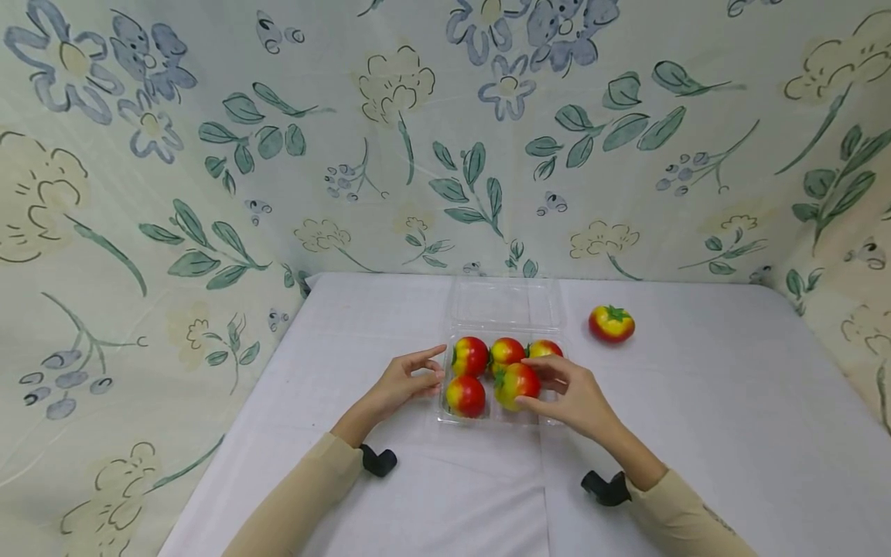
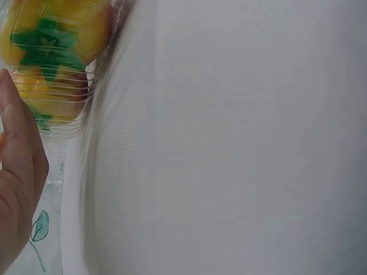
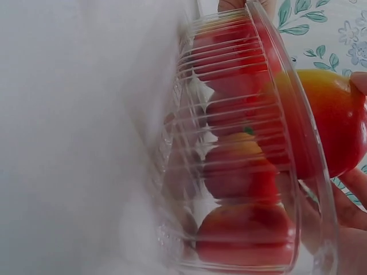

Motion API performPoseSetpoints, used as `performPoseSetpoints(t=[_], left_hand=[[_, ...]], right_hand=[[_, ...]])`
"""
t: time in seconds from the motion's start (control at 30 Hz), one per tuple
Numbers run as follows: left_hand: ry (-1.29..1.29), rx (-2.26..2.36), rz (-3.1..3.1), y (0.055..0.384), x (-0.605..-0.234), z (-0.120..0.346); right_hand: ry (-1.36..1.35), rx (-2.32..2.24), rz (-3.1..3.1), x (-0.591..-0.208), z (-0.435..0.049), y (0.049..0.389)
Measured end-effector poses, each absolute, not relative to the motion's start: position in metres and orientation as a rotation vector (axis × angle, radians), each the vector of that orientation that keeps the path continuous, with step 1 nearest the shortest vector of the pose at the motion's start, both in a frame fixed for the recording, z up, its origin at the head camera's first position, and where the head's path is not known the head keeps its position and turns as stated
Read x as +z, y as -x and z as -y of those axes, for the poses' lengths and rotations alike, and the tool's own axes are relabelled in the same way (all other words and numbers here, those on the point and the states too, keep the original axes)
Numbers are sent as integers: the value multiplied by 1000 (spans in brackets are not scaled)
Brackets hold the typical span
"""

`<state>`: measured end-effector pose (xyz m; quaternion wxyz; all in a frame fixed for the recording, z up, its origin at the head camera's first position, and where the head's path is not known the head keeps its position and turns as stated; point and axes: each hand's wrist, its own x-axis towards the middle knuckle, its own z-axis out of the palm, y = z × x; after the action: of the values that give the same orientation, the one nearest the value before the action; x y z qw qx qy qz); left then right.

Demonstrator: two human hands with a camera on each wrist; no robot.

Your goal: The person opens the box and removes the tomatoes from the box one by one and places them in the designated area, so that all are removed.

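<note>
In the head view my right hand (image 1: 578, 394) grips a red-and-yellow persimmon (image 1: 517, 386) between thumb and fingers, over the front row of a clear plastic box (image 1: 445, 418). The right wrist view shows this held persimmon (image 3: 335, 123) at the box rim (image 3: 321, 137), above the fruit inside. Three persimmons fill the back row, among them the back-left one (image 1: 470, 356). Another persimmon (image 1: 465, 396) sits at front left. My left hand (image 1: 406, 378) is by the box's left side, its fingers extended and holding nothing; in the left wrist view these fingers (image 2: 20, 132) are beside the ribbed wall.
The box's clear lid (image 1: 504, 303) lies folded back behind it. One more persimmon (image 1: 612, 324) stands on the white cloth (image 1: 696, 387) at the back right. A flower-printed curtain (image 1: 445, 155) rises along the table's far edge.
</note>
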<state>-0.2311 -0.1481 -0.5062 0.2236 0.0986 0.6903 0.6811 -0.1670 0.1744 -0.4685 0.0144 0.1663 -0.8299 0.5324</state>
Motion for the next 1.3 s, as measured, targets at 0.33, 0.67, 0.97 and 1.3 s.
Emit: performPoseSetpoints(t=[0.33, 0.67, 0.97, 1.3], left_hand=[[-271, 1860, -1940, 230, -504, 148], [-271, 1843, -1955, 231, -502, 147], [-256, 1847, -1946, 231, -504, 148], [-254, 1859, -1931, 233, -506, 148]], right_hand=[[-510, 1727, 2558, -465, -181, 169], [-440, 1785, 2536, -462, -189, 170], [-417, 1836, 2499, -459, -196, 172], [-394, 1869, 2439, -462, -208, 174]])
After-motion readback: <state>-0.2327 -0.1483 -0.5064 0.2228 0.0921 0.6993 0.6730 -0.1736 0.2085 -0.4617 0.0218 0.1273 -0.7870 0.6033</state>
